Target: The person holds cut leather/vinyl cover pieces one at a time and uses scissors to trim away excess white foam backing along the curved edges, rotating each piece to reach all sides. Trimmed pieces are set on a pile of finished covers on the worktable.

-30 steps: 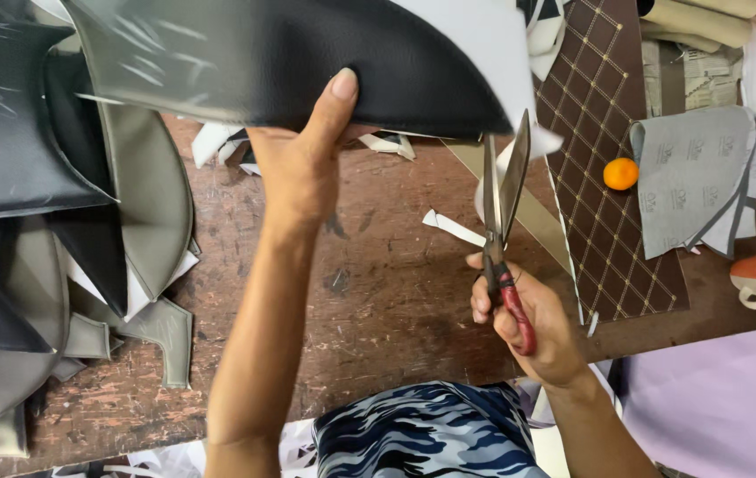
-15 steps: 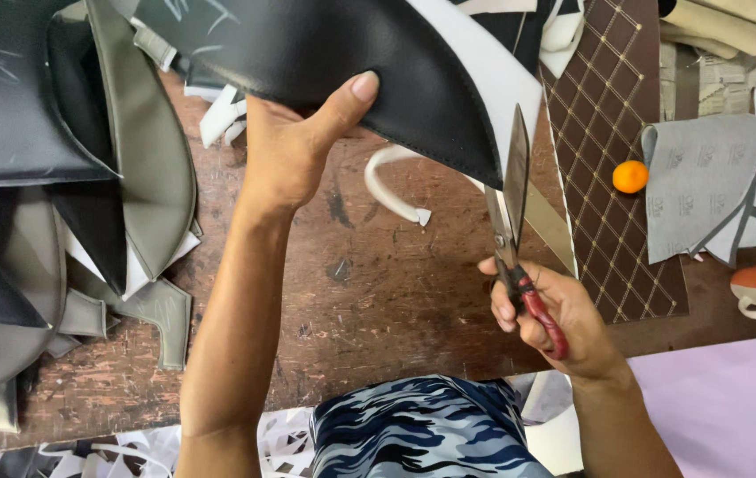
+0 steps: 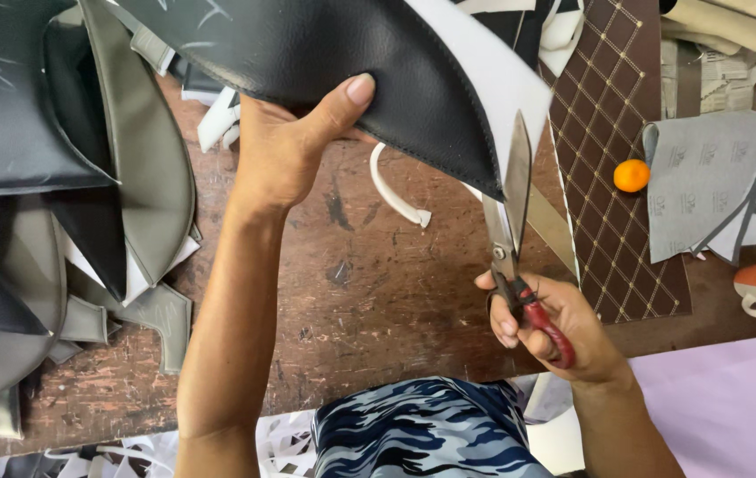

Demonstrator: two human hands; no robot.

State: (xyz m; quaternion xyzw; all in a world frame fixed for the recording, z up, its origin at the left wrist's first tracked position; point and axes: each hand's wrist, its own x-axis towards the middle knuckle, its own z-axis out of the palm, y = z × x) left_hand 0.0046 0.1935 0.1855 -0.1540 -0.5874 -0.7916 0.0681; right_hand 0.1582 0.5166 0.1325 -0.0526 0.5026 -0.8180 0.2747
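L hand (image 3: 285, 150) grips black leather piece (image 3: 342, 62) | R hand (image 3: 555, 332) holds scissors (image 3: 512, 221), blades part-open, pointing up at piece's lower-right edge | R nearer

- Your left hand (image 3: 294, 146) grips the black leather piece (image 3: 342, 66) by its lower edge, thumb on top, lifting it above the wooden worktop (image 3: 369, 292).
- Your right hand (image 3: 555, 327) holds the red-handled scissors (image 3: 515, 235), blades parted at the piece's right tip.
- A white trimmed strip (image 3: 395, 190) curls down under the piece.
- Grey and black cut pieces (image 3: 59, 204) pile at the worktop's left edge.
- A brown quilted panel (image 3: 612, 150) lies toward the right edge, with a small orange ball (image 3: 632, 175) on it.
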